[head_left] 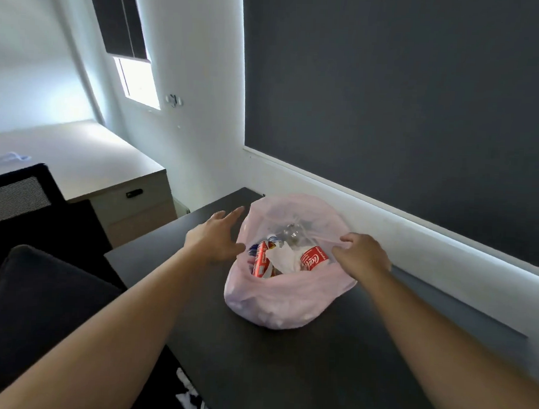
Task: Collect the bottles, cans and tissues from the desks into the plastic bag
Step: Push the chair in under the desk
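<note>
**Plastic bag open on dark desk**

Left hand: fingers straight, slightly spread, at the bag's left rim; contact not clear. Bag mouth gapes upward. Inside, left to right: red can, white tissue, second red can; clear bottle behind them. Right hand: fingers curled, pinching the bag's right rim.

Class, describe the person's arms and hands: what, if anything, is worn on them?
The left forearm and right forearm are bare to the frame's edge: no sleeves show. The left hand and right hand wear no gloves, and no watch, bracelet or ring is visible.
</note>
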Available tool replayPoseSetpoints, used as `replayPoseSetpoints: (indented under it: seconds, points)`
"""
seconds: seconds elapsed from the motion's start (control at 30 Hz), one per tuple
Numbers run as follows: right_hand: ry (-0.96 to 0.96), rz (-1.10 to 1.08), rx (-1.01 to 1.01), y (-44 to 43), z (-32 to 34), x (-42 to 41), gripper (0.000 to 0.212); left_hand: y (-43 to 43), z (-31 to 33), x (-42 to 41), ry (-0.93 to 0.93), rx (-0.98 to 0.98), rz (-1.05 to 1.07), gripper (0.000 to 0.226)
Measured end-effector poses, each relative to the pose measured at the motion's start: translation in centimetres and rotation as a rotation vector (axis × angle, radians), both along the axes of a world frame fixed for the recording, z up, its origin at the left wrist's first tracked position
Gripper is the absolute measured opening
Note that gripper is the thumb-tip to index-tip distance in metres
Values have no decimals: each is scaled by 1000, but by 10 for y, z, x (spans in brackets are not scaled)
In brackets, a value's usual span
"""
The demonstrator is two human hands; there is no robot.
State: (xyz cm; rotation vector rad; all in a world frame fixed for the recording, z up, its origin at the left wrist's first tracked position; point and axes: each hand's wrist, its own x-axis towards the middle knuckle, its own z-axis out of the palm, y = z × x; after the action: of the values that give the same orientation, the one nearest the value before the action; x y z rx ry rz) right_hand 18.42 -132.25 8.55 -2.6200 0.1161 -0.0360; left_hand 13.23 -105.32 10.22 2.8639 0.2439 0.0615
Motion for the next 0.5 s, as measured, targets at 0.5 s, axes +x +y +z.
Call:
replayPoseSetpoints:
  seconds: [0.5]
  points:
    - [397,956,412,111,-28,-203,33,40,3,-251,143,235,610,49]
